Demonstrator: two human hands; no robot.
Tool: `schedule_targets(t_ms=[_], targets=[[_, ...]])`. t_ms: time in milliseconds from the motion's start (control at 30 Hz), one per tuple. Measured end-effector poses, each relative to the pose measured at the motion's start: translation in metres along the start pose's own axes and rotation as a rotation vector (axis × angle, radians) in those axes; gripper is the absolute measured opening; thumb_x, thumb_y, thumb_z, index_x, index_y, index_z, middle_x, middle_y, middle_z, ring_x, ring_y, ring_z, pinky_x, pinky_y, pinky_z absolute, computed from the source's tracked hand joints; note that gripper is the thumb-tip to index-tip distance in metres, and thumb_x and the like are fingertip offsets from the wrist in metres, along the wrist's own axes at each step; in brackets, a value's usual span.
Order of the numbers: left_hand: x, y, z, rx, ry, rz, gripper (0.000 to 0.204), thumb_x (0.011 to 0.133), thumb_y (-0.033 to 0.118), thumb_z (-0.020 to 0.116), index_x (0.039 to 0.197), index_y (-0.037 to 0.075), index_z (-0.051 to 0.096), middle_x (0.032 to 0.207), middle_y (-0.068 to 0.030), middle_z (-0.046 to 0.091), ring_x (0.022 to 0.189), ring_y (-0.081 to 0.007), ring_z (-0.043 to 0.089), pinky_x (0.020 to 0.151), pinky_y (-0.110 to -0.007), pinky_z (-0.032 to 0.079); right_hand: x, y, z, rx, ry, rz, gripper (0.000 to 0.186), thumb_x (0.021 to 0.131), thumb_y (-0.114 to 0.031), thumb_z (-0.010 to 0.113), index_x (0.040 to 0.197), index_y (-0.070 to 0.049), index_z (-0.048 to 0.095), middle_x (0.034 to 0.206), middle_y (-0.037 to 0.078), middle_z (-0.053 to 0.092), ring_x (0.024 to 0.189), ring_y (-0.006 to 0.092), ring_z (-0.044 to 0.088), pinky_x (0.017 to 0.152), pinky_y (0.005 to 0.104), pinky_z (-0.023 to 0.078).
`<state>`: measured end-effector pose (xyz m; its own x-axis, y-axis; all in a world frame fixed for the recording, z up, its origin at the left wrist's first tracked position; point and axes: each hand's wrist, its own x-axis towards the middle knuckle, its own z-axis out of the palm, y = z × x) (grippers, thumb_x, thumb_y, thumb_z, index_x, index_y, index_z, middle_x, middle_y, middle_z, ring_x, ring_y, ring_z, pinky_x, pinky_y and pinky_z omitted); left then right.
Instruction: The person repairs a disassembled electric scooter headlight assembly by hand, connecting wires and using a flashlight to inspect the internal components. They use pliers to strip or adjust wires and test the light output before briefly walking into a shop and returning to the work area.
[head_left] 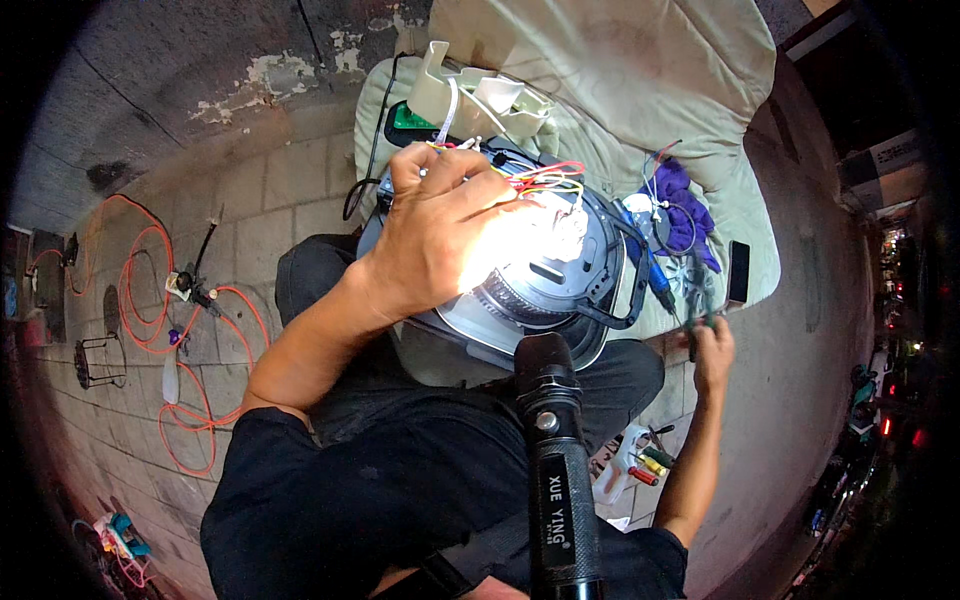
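A round grey appliance [552,285] with a black handle [637,290] sits in front of me, its wiring exposed. My left hand [440,225] lies over its upper left part, fingers curled in by a bundle of red, yellow and white wires [550,175]. What those fingertips pinch, if anything, is hidden. Glare washes out the spot beside the knuckles. Off to the right, my right hand [713,345] is closed around a dark hand tool [692,335], blurred, at the cushion's edge. Near it lies a blue pen-shaped tool [655,275].
A black flashlight [555,470] juts up in the foreground. On the pale cushion [620,80] rest a cream plastic part [435,100], a green circuit board [408,118], a purple cloth [690,215] and a black phone [739,272]. An orange cord [215,425] coils on the paving at left.
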<state>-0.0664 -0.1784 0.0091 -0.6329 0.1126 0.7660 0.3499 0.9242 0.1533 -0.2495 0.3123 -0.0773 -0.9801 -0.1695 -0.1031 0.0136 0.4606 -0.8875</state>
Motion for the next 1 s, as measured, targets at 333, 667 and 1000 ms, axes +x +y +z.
schedule_targets(t_ms=[333,667,1000], targets=[[0.007,-0.007,0.005,0.018,0.005,0.096,0.024,0.077,0.022,0.082,0.101,0.019,0.083,0.105,0.0075,0.07,0.105,-0.0184,0.062,0.095,-0.042,0.034,-0.081,-0.149,0.047,-0.157,-0.366,-0.485,0.034,0.092,0.003,0.07,0.126,0.0,0.066,0.123,0.017,0.069,0.108,0.0255,0.069,0.095,0.0378,0.054],[0.007,-0.012,0.0,-0.018,0.031,0.104,0.023,0.073,0.02,0.085,0.096,0.019,0.083,0.104,0.0089,0.071,0.103,-0.0169,0.062,0.093,-0.041,0.035,-0.068,-0.246,0.094,-0.594,-0.571,-0.544,0.027,0.095,-0.008,0.075,0.121,-0.003,0.068,0.115,0.018,0.065,0.105,0.0391,0.068,0.091,0.0436,0.054],[0.005,-0.014,0.0,-0.024,0.036,0.1,0.023,0.073,0.019,0.085,0.095,0.019,0.083,0.102,0.0081,0.071,0.103,-0.0168,0.062,0.096,-0.041,0.035,-0.058,-0.237,0.102,-0.546,-0.606,-0.551,0.027,0.096,-0.009,0.074,0.121,-0.002,0.067,0.116,0.019,0.064,0.109,0.0379,0.066,0.094,0.0436,0.053]])
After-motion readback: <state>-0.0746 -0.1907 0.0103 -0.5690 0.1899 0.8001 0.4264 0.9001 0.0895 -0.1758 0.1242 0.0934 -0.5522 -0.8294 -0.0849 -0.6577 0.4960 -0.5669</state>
